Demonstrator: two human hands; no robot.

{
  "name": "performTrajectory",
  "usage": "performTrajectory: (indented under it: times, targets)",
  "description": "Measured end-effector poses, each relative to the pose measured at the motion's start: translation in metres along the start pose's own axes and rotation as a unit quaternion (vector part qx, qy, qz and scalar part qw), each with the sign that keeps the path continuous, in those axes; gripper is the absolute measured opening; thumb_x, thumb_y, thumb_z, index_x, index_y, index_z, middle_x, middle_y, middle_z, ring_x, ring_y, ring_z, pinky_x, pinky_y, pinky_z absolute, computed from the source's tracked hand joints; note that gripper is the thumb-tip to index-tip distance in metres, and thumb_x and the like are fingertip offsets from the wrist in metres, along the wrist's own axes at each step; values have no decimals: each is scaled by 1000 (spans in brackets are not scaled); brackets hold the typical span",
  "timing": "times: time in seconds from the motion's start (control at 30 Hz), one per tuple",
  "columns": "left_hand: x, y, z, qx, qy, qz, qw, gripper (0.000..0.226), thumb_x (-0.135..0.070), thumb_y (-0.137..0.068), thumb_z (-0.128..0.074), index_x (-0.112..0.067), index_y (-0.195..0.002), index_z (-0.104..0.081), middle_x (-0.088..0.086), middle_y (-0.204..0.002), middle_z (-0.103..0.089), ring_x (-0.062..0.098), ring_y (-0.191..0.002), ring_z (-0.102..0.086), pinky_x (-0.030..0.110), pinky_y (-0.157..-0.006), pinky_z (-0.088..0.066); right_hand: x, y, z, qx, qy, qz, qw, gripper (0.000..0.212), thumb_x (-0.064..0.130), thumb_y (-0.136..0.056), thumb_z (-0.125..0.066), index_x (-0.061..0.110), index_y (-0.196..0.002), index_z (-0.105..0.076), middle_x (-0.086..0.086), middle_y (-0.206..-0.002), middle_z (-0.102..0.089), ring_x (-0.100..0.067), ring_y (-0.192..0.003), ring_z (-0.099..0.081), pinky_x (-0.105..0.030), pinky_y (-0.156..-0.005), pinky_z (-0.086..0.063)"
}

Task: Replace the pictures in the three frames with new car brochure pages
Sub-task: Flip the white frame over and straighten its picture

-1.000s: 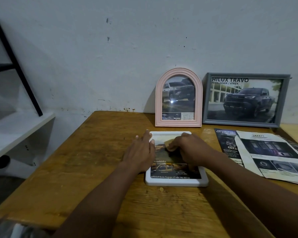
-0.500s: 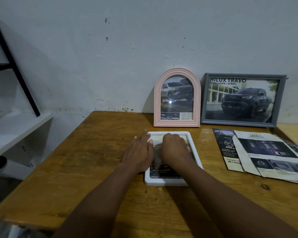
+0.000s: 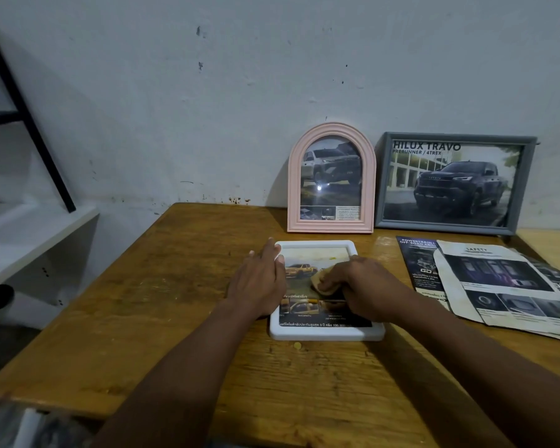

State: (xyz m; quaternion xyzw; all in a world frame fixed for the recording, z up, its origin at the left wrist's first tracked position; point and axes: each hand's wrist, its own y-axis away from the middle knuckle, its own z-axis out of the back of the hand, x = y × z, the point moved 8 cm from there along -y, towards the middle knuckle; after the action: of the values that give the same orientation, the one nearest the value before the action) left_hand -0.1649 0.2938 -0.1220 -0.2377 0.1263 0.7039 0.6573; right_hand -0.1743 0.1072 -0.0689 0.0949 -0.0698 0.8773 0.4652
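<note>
White frame lies on wooden table; left hand flat on its edge, fingers straight; right hand grips tan cloth.

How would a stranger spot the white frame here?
Find the brown wooden table against the pale wall. At its back stand a pink arched frame and a grey rectangular frame. The white rounded-corner frame alone lies flat, before the pink one, touched by the left hand and the right hand gripping a tan cloth.

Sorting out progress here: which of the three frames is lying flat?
The white frame, flat on the table; the pink arched frame and grey frame stand against the wall.
</note>
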Motion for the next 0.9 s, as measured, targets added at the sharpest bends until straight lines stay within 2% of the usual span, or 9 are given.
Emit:
performTrajectory:
  times: [0.13,0.23,0.33,0.43,0.57,0.67,0.77,0.9]
  targets:
    - [-6,4,3,2,-7,8,1000,56,-43,-110,-23,-21,-161,-25,7,-165,-32,34,-153,-23,50,-123,-24,8,18,0,-17,51,-56,997,40,13,-87,-65,24,-125,-66,-4,-121,-65,-26,-111,-58,-36,-89,-51]
    - [-7,5,4,3,-13,12,1000,55,-43,-110,-24,-22,-161,-24,6,-165,-33,34,-153,-24,49,-121,-24,32,20,-3,-51,79,-118,989,27,17,-90,-60,11,-116,-64,-11,-118,-64,-29,-109,-57,-37,-89,-48]
    - [-6,3,3,-5,-14,9,1000,54,-42,-110,-24,-21,-159,-27,6,-163,-37,33,-151,-29,49,-121,-28,47,10,-8,-79,20,-142,986,27,18,-86,-67,7,-111,-66,-12,-110,-66,-28,-101,-62,-38,-88,-51]
    - [-4,2,3,-7,-4,4,1000,54,-41,-109,-23,-20,-158,-30,8,-159,-42,31,-148,-35,49,-121,-30,64,0,-21,-91,-92,-96,987,26,20,-81,-74,11,-106,-73,-5,-101,-71,-22,-95,-66,-36,-87,-55]
    - [-5,3,4,-12,11,3,1000,49,-41,-109,-23,-21,-152,-35,9,-149,-52,33,-140,-45,50,-116,-36,66,2,-29,-31,-166,-4,986,34,2,-83,-65,18,-110,-76,1,-108,-75,-15,-101,-66,-36,-94,-54]
    - [-5,3,5,-15,12,5,1000,48,-41,-109,-23,-22,-152,-36,8,-148,-52,34,-140,-45,50,-114,-38,53,10,-26,22,-159,53,986,41,-6,-83,-61,20,-109,-77,7,-114,-73,-11,-109,-64,-34,-101,-51]
    - [-4,4,6,-15,1,7,1000,50,-42,-109,-25,-22,-154,-33,8,-150,-51,34,-144,-41,51,-115,-37,42,20,-20,53,-117,96,987,40,-4,-84,-60,23,-108,-77,10,-118,-71,-8,-114,-62,-33,-102,-49]
    - [-4,2,4,2,-15,10,1000,52,-42,-109,-26,-22,-157,-29,8,-156,-45,35,-149,-33,52,-118,-32,7,37,-2,57,-56,74,994,32,3,-88,-62,28,-102,-77,12,-118,-69,-7,-114,-59,-31,-102,-48]
